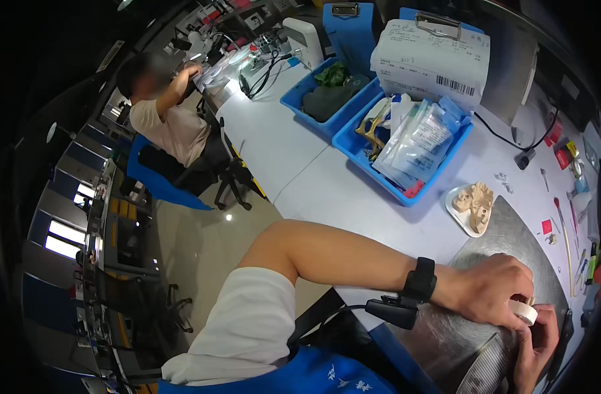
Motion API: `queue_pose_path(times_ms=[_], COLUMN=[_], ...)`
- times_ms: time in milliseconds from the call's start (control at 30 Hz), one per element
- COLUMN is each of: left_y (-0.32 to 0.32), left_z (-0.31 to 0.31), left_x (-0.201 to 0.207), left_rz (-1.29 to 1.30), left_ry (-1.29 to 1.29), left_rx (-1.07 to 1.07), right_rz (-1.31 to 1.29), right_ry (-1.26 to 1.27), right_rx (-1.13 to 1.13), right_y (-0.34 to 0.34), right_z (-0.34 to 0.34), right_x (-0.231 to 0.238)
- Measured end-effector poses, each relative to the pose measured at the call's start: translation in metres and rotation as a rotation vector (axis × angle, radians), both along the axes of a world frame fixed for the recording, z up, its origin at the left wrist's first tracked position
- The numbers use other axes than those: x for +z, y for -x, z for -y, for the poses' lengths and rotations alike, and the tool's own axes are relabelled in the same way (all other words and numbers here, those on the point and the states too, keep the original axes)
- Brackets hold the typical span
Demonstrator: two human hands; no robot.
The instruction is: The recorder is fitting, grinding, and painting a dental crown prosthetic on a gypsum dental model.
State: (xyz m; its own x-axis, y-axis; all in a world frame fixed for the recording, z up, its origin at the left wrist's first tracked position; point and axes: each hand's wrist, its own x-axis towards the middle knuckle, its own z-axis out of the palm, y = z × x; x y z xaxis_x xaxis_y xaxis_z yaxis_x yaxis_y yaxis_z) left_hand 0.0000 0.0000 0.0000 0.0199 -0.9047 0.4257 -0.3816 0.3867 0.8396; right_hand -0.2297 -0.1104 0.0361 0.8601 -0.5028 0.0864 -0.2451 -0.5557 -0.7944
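Note:
My left hand, a black strap round its wrist, is closed with its fingers curled on a small white rounded piece. A tan bit shows at the top of that piece; its exact kind is unclear. From the lower right my right hand meets it, thumb and fingers closed on the same piece. Both hands are over a grey metal plate on the bench. Beyond them, tan dental casts lie on a small white tray.
Two blue bins stand farther back: one holds clear packets and a gold-coloured metal piece, the other dark and green items. Clipboards rise behind them. Brushes and small tools line the right side. A co-worker sits at far left.

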Motion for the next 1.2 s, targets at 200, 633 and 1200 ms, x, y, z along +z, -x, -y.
queue_pose_path(times_ms=[200,633,1200], left_y=[0.006,-0.002,0.0], left_z=[0.001,-0.002,-0.01], left_x=[-0.003,-0.001,0.006], left_rz=[-0.053,-0.013,0.216], left_ry=[-0.023,-0.045,0.086], left_rx=[0.021,-0.01,0.12], right_rz=[-0.026,0.123,0.151], right_ry=[-0.019,-0.2,-0.214], right_rx=[-0.02,-0.045,0.075], right_y=[0.001,-0.002,-0.015], right_z=[0.001,-0.001,0.003], right_x=[-0.004,-0.026,-0.017])
